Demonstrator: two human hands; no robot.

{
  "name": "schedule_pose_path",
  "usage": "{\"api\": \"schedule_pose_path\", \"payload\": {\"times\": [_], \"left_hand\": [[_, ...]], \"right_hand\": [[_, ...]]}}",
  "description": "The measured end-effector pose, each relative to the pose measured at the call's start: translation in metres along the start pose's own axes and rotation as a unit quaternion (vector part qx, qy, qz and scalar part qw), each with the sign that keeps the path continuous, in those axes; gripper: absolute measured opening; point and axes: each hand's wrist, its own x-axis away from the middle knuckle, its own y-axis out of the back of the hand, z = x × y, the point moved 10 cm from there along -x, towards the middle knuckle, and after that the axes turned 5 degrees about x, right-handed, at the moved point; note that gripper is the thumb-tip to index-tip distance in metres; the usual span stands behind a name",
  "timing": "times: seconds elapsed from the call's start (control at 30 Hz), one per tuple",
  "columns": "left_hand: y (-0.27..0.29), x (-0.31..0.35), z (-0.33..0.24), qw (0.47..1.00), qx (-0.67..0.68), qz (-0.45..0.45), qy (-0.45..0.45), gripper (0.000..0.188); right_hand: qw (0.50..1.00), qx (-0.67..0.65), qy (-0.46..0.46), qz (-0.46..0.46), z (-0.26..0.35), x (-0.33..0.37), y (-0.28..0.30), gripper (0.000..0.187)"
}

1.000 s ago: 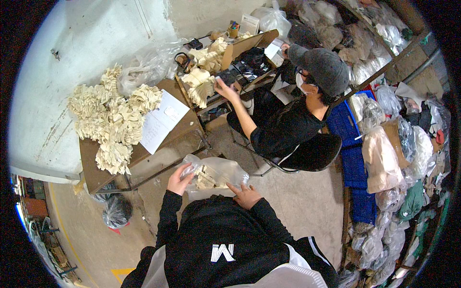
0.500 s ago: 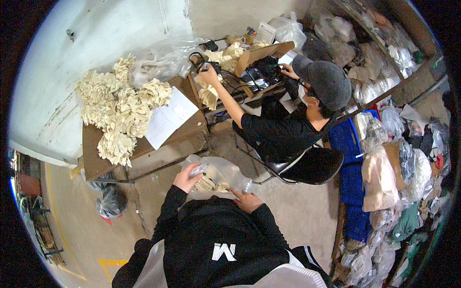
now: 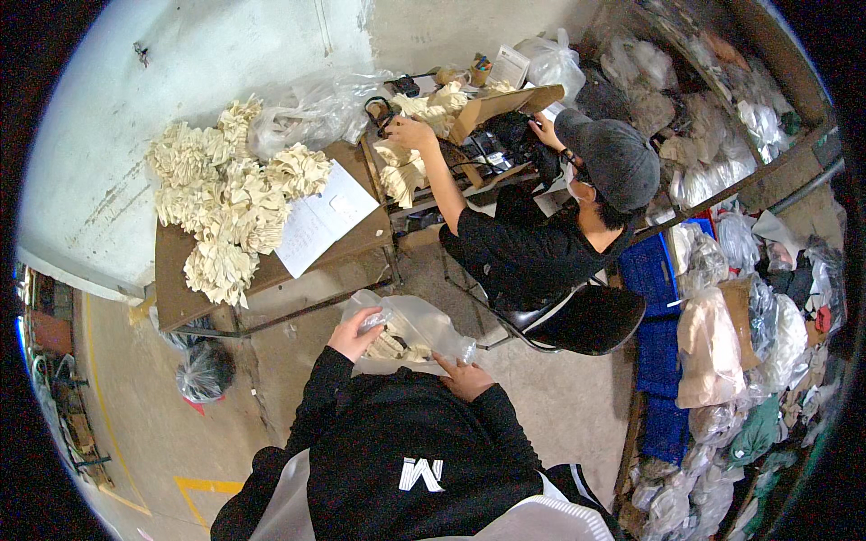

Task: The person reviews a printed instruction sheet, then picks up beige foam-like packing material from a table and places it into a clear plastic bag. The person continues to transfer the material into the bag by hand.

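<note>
In front of my body is a translucent plastic bag (image 3: pixel 419 319) with cream-coloured cloth pieces (image 3: pixel 397 346) in it. My left hand (image 3: pixel 355 335) is closed on the bag's left side, the thumb and fingers around the crumpled plastic. At the right, my right hand (image 3: pixel 466 380) pinches the near edge of the bag, fingertips beside the cream pieces. The undersides of both hands are hidden.
Ahead, a brown table (image 3: pixel 347 243) carries cream cloth bundles (image 3: pixel 225 203) and a written sheet (image 3: pixel 325 221). A co-worker (image 3: pixel 541 248) sits on a black chair (image 3: pixel 591 317) beside an open cardboard box (image 3: pixel 505 106). Blue crates (image 3: pixel 656 356) and bagged goods (image 3: pixel 713 352) line the right side.
The view has shifted slightly. My hands keep their hold on the bag with hardly any movement. The co-worker's left hand has moved a little toward the box.
</note>
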Motion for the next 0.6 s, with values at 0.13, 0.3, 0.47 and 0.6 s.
{"api": "schedule_pose_path", "payload": {"times": [0.13, 0.3, 0.47, 0.6], "left_hand": [[-0.001, -0.001, -0.003, 1.000, 0.013, 0.007, 0.011, 0.040], [0.001, -0.001, -0.005, 1.000, 0.006, 0.003, 0.015, 0.039], [0.001, -0.003, -0.008, 0.999, -0.031, 0.011, 0.014, 0.039], [0.002, -0.004, -0.014, 0.998, -0.060, 0.003, -0.008, 0.039]], "right_hand": [[1.000, -0.028, -0.007, 0.001, -0.003, -0.003, -0.004, 0.062], [0.997, -0.079, 0.000, -0.012, -0.009, -0.009, -0.014, 0.063], [0.998, -0.059, 0.010, -0.025, -0.006, -0.005, -0.004, 0.061], [0.998, -0.059, -0.006, -0.008, -0.009, -0.005, -0.003, 0.061]]}}
